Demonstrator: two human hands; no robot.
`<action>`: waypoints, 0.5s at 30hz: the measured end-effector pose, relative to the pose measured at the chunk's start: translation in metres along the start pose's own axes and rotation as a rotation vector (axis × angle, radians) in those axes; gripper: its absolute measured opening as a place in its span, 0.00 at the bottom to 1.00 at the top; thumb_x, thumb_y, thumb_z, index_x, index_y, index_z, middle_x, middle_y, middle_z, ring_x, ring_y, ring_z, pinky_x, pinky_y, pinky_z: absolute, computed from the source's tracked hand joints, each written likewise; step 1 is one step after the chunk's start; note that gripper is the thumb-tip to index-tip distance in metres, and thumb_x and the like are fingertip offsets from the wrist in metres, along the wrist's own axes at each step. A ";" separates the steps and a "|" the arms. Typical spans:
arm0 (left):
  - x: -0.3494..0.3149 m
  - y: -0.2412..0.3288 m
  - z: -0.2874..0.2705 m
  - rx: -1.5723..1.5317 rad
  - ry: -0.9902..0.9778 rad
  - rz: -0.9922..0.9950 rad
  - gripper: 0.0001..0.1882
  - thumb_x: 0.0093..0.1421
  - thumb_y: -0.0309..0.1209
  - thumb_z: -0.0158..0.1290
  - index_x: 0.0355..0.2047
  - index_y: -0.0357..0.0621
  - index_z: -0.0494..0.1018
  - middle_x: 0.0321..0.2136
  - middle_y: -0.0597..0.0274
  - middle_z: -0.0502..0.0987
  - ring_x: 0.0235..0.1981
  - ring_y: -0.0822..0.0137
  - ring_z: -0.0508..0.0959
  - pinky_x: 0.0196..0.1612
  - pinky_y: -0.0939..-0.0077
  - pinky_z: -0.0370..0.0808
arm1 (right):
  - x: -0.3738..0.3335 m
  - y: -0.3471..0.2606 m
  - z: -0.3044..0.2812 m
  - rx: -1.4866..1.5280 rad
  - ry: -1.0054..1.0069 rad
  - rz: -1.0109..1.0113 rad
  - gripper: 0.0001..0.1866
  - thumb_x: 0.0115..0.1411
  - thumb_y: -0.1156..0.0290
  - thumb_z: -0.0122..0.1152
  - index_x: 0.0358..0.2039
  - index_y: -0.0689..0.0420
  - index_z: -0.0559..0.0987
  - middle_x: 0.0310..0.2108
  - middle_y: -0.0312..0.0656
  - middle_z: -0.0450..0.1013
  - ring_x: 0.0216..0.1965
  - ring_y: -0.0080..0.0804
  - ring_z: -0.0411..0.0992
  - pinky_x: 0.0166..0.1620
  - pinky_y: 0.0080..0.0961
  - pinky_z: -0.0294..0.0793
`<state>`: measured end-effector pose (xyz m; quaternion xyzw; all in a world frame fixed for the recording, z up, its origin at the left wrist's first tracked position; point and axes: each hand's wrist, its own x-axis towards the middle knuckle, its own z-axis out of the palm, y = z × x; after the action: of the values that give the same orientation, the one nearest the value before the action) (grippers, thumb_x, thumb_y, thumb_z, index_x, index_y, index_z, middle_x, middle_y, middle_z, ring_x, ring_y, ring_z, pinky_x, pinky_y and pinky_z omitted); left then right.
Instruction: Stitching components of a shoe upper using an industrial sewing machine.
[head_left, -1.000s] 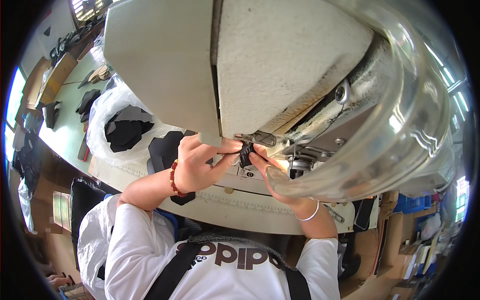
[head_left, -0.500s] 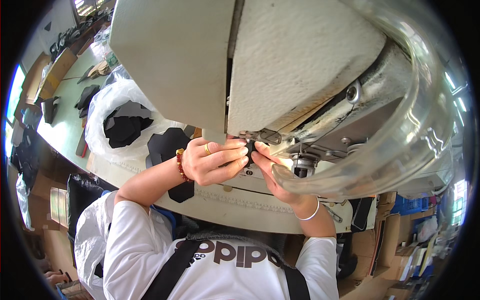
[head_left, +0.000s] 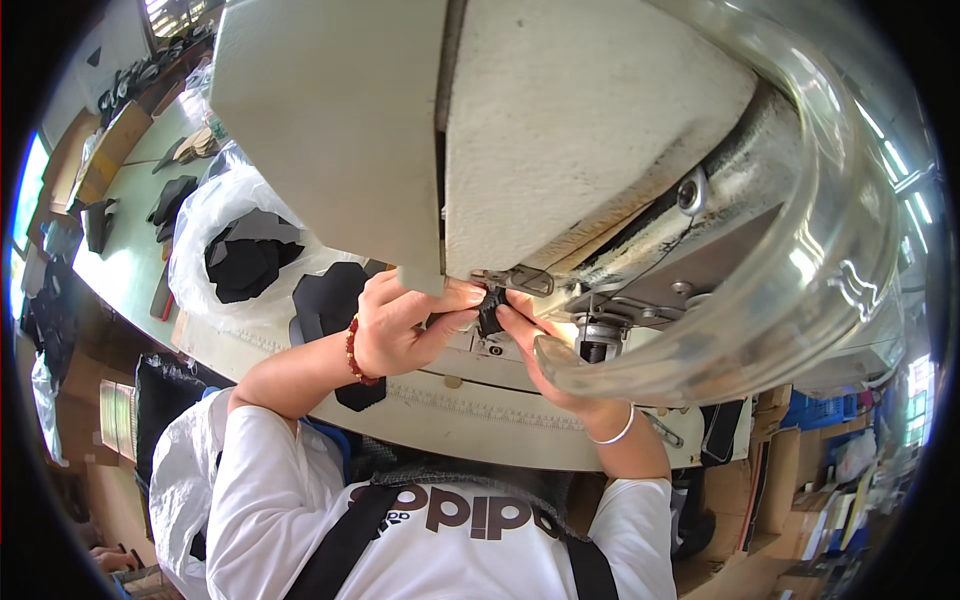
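Observation:
Beneath the head of a sewing machine (head_left: pixel 600 150), a small black fabric piece (head_left: pixel 490 314) sits between my two hands. My left hand (head_left: pixel 405 325) pinches its left edge, thumb and fingertips pressed together. From the other side my right hand (head_left: pixel 540 350) grips the right edge, its lower fingers partly hidden behind a clear curved plastic guard (head_left: pixel 690 375). A metal presser part (head_left: pixel 525 280) hangs just above the piece; the needle tip cannot be made out. Flat black cut pieces (head_left: pixel 325 300) lie on the table beside my left wrist.
A white plastic bag (head_left: pixel 190 245) holding more black pieces stands open at the left. Along the table's near edge runs a ruler strip (head_left: pixel 490 407). Farther left, dark pieces (head_left: pixel 175 198) lie on a pale table (head_left: pixel 120 265). A blue crate (head_left: pixel 815 410) is at the right.
My left fingers have shifted and bunched, and more of the black fabric piece shows between my hands. The view has moved slightly, so the machine head appears a little farther left.

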<state>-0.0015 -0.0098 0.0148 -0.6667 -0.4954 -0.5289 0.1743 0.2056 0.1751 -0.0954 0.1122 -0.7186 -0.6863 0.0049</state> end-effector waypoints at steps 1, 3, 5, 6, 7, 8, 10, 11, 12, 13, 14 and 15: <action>0.001 -0.001 0.001 0.001 0.017 0.018 0.11 0.51 0.22 0.71 0.35 0.39 0.83 0.35 0.59 0.87 0.34 0.63 0.87 0.35 0.73 0.80 | 0.004 -0.014 0.001 -0.018 -0.070 0.009 0.22 0.74 0.75 0.55 0.67 0.55 0.74 0.69 0.40 0.68 0.71 0.31 0.63 0.75 0.33 0.58; 0.003 -0.005 0.001 0.021 0.011 0.144 0.11 0.51 0.23 0.71 0.36 0.40 0.83 0.36 0.59 0.87 0.35 0.63 0.87 0.36 0.73 0.81 | 0.004 -0.029 0.006 -0.075 -0.112 0.018 0.22 0.75 0.72 0.55 0.68 0.56 0.73 0.71 0.39 0.66 0.73 0.30 0.61 0.76 0.32 0.55; 0.004 -0.008 0.000 0.078 -0.024 0.265 0.12 0.51 0.23 0.70 0.36 0.40 0.83 0.37 0.59 0.86 0.36 0.63 0.87 0.36 0.72 0.82 | 0.001 -0.026 0.007 -0.155 -0.053 0.013 0.22 0.74 0.74 0.54 0.68 0.58 0.72 0.72 0.41 0.65 0.73 0.31 0.60 0.77 0.33 0.55; 0.005 -0.009 -0.001 0.124 -0.059 0.323 0.11 0.51 0.23 0.70 0.36 0.40 0.83 0.38 0.59 0.86 0.37 0.63 0.87 0.36 0.72 0.82 | -0.002 -0.017 0.006 -0.197 -0.022 0.008 0.23 0.74 0.75 0.54 0.68 0.59 0.72 0.72 0.42 0.64 0.74 0.32 0.60 0.77 0.33 0.55; 0.005 -0.010 -0.001 0.158 -0.062 0.377 0.11 0.52 0.24 0.69 0.36 0.40 0.83 0.38 0.59 0.86 0.38 0.63 0.87 0.36 0.72 0.82 | -0.005 -0.005 0.004 -0.240 0.010 0.000 0.23 0.74 0.76 0.54 0.68 0.60 0.72 0.73 0.43 0.63 0.74 0.32 0.59 0.77 0.34 0.54; 0.005 -0.011 -0.001 0.202 -0.063 0.424 0.09 0.53 0.24 0.67 0.35 0.40 0.82 0.38 0.58 0.85 0.40 0.62 0.87 0.35 0.72 0.83 | -0.008 0.010 0.001 -0.284 0.045 -0.008 0.23 0.73 0.77 0.54 0.68 0.61 0.72 0.73 0.44 0.63 0.74 0.33 0.59 0.78 0.34 0.54; 0.004 -0.012 0.001 0.188 -0.059 0.431 0.09 0.53 0.24 0.67 0.34 0.40 0.82 0.37 0.58 0.85 0.40 0.62 0.87 0.34 0.72 0.83 | -0.010 0.040 -0.009 0.150 0.277 0.159 0.23 0.70 0.81 0.55 0.64 0.64 0.74 0.71 0.48 0.64 0.72 0.36 0.62 0.75 0.34 0.59; 0.003 -0.012 0.003 0.181 -0.050 0.439 0.08 0.53 0.24 0.67 0.34 0.40 0.82 0.37 0.58 0.85 0.40 0.63 0.87 0.34 0.73 0.83 | -0.009 0.053 -0.015 0.637 0.461 0.328 0.22 0.67 0.84 0.56 0.61 0.66 0.76 0.69 0.51 0.67 0.70 0.40 0.66 0.72 0.35 0.64; 0.002 -0.013 0.004 0.178 -0.040 0.431 0.09 0.52 0.25 0.67 0.34 0.40 0.82 0.38 0.58 0.85 0.39 0.63 0.87 0.34 0.72 0.83 | -0.008 0.064 -0.020 1.133 0.630 0.492 0.21 0.64 0.88 0.57 0.58 0.68 0.78 0.66 0.55 0.70 0.67 0.43 0.70 0.69 0.35 0.68; 0.002 -0.014 0.003 0.184 -0.048 0.433 0.09 0.52 0.25 0.67 0.34 0.40 0.82 0.38 0.58 0.85 0.39 0.63 0.86 0.34 0.72 0.83 | -0.007 0.074 -0.024 1.636 0.784 0.649 0.21 0.60 0.91 0.59 0.55 0.70 0.81 0.64 0.58 0.72 0.65 0.46 0.73 0.67 0.35 0.73; 0.002 -0.016 0.002 0.190 -0.058 0.437 0.09 0.51 0.25 0.67 0.34 0.40 0.82 0.38 0.58 0.85 0.38 0.63 0.86 0.34 0.72 0.83 | -0.006 0.081 -0.026 1.553 0.844 0.670 0.21 0.59 0.92 0.60 0.54 0.71 0.82 0.60 0.58 0.75 0.60 0.48 0.76 0.63 0.35 0.76; 0.003 -0.018 0.000 0.193 -0.072 0.442 0.10 0.51 0.26 0.67 0.34 0.40 0.82 0.39 0.58 0.85 0.38 0.63 0.85 0.35 0.71 0.83 | -0.002 0.085 -0.028 1.595 0.844 0.688 0.21 0.59 0.92 0.60 0.53 0.71 0.82 0.60 0.57 0.75 0.60 0.48 0.77 0.63 0.35 0.77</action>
<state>-0.0167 -0.0001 0.0118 -0.7575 -0.3917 -0.4039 0.3310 0.1991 0.1507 -0.0092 0.1033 -0.9062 0.1394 0.3857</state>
